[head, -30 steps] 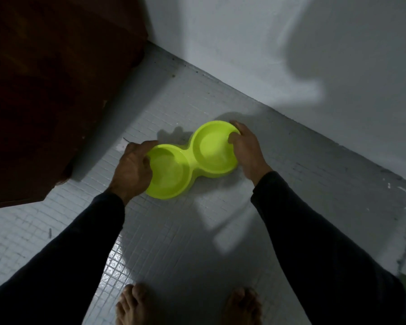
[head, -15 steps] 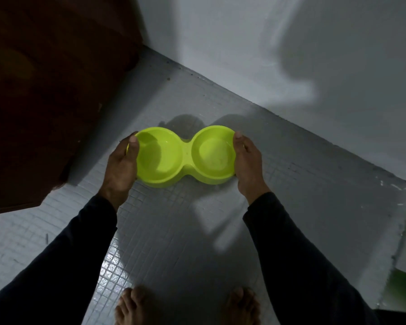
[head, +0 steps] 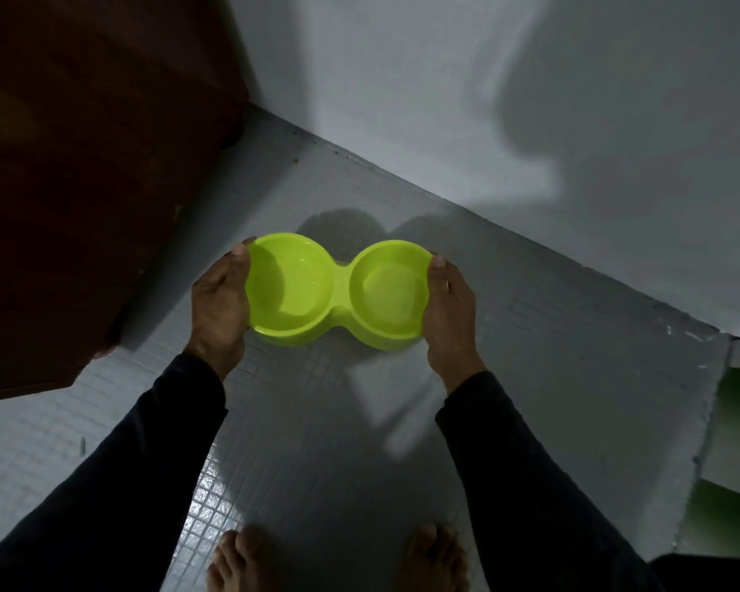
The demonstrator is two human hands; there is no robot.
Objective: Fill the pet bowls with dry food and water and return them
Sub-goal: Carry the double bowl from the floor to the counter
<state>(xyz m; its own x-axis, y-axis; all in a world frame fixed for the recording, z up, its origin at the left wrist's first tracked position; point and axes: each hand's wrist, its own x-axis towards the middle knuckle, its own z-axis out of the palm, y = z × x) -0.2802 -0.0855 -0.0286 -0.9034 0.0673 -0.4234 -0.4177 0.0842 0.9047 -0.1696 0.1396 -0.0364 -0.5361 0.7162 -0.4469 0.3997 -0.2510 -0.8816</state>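
Between both grips, above the tiled floor, hung the empty double pet bowl: left hand and right hand each clasped an outer rim. Uneven lifting could have tipped it or slipped a thumb-hold.

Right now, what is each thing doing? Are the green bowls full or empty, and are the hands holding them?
Double pet bowl: held up off the tiled floor, roughly level.
Left basin: empty, no food or water visible.
Right basin: empty too.
Left hand: grips the bowl's left end, thumb on the rim.
Right hand: grips the right end, thumb on the rim.
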